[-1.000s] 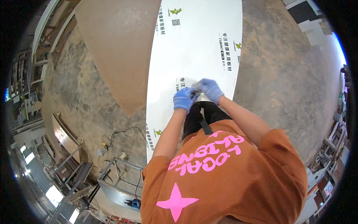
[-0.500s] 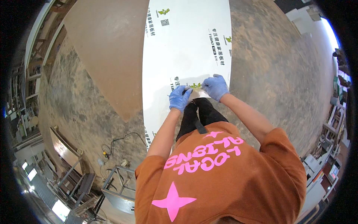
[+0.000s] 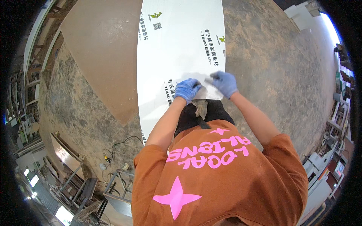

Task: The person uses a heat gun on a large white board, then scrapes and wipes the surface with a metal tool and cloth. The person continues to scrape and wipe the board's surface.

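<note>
A long white panel [image 3: 181, 45] with printed lettering and green marks lies before me, its near end close to my dark-trousered legs. My left hand [image 3: 186, 91], in a blue glove with dark fingertips, rests over that near end with its fingers curled together. Whatever it pinches is hidden under the fingers. To the right, near the panel's right corner, my right hand [image 3: 225, 83] wears a matching glove. Motion smears its fingertips, so its grip is unclear. A small gap separates the two hands.
A wide brown board [image 3: 102, 49] lies beside the panel on the left. Below it a black cable [image 3: 126, 141] trails over the stained floor [image 3: 264, 67], close to a metal frame [image 3: 120, 188]. Racks and stacked materials [image 3: 333, 124] line the right side.
My right hand has moved off the panel's near edge toward the right corner. My left hand has shifted slightly right, its fingers more curled. The panel appears shifted left in view.
</note>
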A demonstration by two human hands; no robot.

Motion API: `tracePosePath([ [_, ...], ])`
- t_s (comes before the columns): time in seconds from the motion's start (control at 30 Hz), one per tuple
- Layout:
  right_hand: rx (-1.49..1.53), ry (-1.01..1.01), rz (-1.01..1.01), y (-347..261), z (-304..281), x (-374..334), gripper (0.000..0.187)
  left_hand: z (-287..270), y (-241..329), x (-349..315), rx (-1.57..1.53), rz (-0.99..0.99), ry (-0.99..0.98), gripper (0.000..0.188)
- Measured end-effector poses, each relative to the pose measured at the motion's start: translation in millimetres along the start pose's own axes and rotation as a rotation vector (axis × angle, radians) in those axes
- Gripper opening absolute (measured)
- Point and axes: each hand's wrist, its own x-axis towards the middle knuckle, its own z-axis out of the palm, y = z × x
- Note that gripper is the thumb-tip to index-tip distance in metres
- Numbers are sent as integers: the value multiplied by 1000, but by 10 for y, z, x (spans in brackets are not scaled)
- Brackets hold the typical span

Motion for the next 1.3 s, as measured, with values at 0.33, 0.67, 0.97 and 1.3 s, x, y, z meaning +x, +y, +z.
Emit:
tracePosePath([
  [0.33,-468,-257,-365,394,491,-120,13,-499,173,223,-525,-145,353,18],
  [0.67,-287,-182,-368,350,310,-64,17,56,187,107,337,112,-208,31],
  [0.97,-231,28,-438,471,79,-235,23,-66,233,161,-163,-184,65,21],
  [1.3,166,135,-96,296,-260,662,27,-63,267,67,-345,-360,45,22],
])
